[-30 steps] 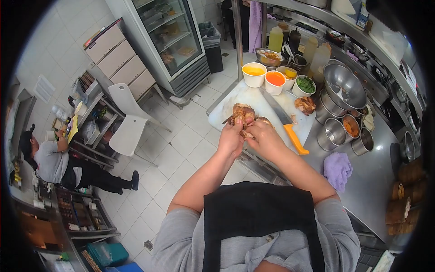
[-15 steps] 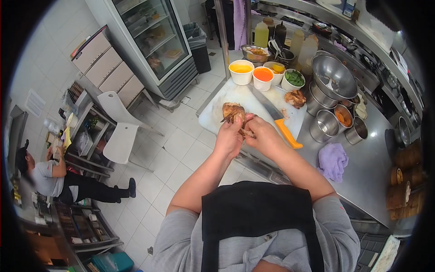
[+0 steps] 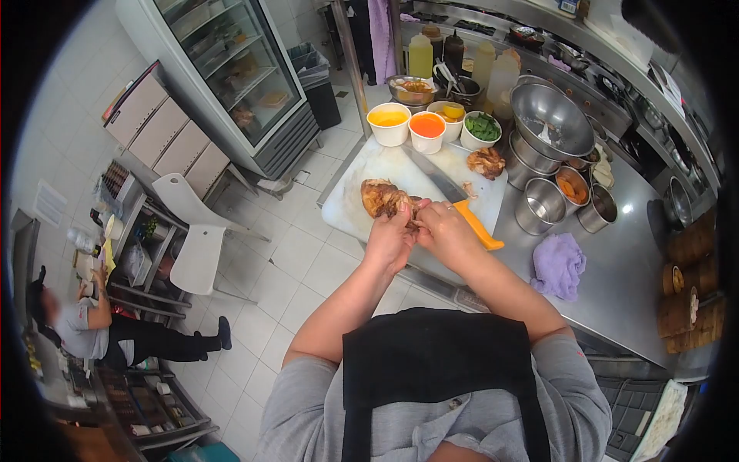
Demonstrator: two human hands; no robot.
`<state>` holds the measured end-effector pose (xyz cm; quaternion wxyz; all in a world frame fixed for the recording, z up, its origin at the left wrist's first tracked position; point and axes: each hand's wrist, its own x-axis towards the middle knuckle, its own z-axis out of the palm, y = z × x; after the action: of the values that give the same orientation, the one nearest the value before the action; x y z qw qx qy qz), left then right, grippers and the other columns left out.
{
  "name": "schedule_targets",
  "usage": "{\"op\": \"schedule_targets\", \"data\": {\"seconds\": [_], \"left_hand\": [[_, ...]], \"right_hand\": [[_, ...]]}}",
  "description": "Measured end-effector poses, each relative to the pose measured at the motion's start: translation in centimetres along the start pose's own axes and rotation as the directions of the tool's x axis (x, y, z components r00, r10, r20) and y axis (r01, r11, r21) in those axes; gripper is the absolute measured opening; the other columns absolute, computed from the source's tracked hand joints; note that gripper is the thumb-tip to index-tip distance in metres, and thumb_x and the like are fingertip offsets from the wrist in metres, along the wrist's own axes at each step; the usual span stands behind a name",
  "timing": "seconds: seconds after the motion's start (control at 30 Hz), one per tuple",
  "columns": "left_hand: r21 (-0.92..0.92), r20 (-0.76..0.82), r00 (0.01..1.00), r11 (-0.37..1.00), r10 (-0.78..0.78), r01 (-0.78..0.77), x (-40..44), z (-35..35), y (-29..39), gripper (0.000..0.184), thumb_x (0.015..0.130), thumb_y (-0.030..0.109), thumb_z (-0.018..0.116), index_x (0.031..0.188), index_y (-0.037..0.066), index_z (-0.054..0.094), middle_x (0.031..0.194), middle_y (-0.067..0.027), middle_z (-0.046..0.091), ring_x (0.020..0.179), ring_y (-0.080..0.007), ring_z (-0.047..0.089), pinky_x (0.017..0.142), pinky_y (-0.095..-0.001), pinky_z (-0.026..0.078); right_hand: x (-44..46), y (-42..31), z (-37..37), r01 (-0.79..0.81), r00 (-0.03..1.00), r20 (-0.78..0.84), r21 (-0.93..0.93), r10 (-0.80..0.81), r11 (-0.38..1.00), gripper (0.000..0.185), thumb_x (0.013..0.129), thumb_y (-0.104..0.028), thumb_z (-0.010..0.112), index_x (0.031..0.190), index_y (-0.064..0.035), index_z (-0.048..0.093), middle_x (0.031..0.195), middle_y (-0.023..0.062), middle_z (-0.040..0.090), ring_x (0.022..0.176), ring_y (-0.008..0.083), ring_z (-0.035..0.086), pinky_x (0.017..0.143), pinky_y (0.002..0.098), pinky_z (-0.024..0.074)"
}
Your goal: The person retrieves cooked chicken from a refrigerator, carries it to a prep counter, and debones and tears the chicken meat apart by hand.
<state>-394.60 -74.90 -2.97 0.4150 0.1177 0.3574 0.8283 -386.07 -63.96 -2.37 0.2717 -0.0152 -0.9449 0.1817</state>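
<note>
Head view; meat (image 3: 377, 199), one browned piece, at the near left part of the white cutting board (image 3: 342, 212), whether resting on it or just lifted cannot be told; left hand (image 3: 391, 241), thumb and fingers closed about the meat's near side; right hand (image 3: 445, 229), fingers bunched and pinching at its near right end, the exact hold partly hidden; hands close together, near touching.

Change of the last second: meat turned, a broad browned side now facing left where a dark pointed end stuck out; hands keep to its near end; by judgement, the piece is being worked by hand and is not yet fully parted.

Also listed: knife (image 3: 449, 189) with orange handle, lying on the board beside the right hand, untouched; second piece of meat (image 3: 486, 163) on the board's far right; tubs of yellow sauce (image 3: 389, 135), orange sauce (image 3: 427, 144) and green leaves (image 3: 482, 128), in a row beyond; purple cloth (image 3: 558, 266) on the steel counter (image 3: 625, 262); co-worker (image 3: 85, 323), far left, well apart.
</note>
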Motion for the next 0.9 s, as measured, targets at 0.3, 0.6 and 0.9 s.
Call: {"op": "schedule_targets", "data": {"seconds": [0.3, 0.6, 0.9], "left_hand": [[0.035, 0.003, 0.999, 0.999, -0.033, 0.033, 0.8, -0.2, -1.1, 0.029, 0.095, 0.018, 0.047, 0.115, -0.003, 0.047, 0.109, -0.0142, 0.058, 0.098, -0.0246, 0.059, 0.081, -0.0391, 0.05], [0.075, 0.07, 0.996, 0.996, -0.06, 0.055, 1.6, -0.6, -0.7, 0.026, 0.097, 0.017, 0.042, 0.116, -0.001, 0.043, 0.113, -0.0157, 0.056, 0.1, -0.0303, 0.059, 0.084, -0.0443, 0.053], [0.031, -0.017, 0.998, 0.998, -0.059, 0.06, 1.1, -1.8, 0.5, 0.026, 0.097, 0.016, 0.04, 0.119, 0.003, 0.038, 0.116, -0.0162, 0.054, 0.103, -0.0333, 0.057, 0.082, -0.0484, 0.053]], "right_hand": [[-0.1, 1.9, -0.4, -0.02, 1.0, 0.019, 0.055, 0.019, 0.998, 0.023, 0.071, -0.003, 0.06, 0.094, 0.0018, 0.055, 0.089, 0.0151, 0.06, 0.084, 0.029, 0.058, 0.071, 0.0381, 0.0492], [0.4, 4.9, -2.2, -0.548, 0.817, 0.469, 0.812, 0.335, 0.201, 0.016, 0.084, -0.007, 0.06, 0.097, 0.0006, 0.062, 0.093, 0.0023, 0.063, 0.077, 0.0096, 0.058, 0.067, 0.0245, 0.0499], [0.9, 8.6, -3.8, -0.506, 0.775, 0.546, 0.838, 0.319, -0.203, 0.026, 0.086, -0.01, 0.061, 0.109, 0.0014, 0.057, 0.099, 0.0073, 0.062, 0.088, 0.014, 0.061, 0.077, 0.0263, 0.0522]]}}
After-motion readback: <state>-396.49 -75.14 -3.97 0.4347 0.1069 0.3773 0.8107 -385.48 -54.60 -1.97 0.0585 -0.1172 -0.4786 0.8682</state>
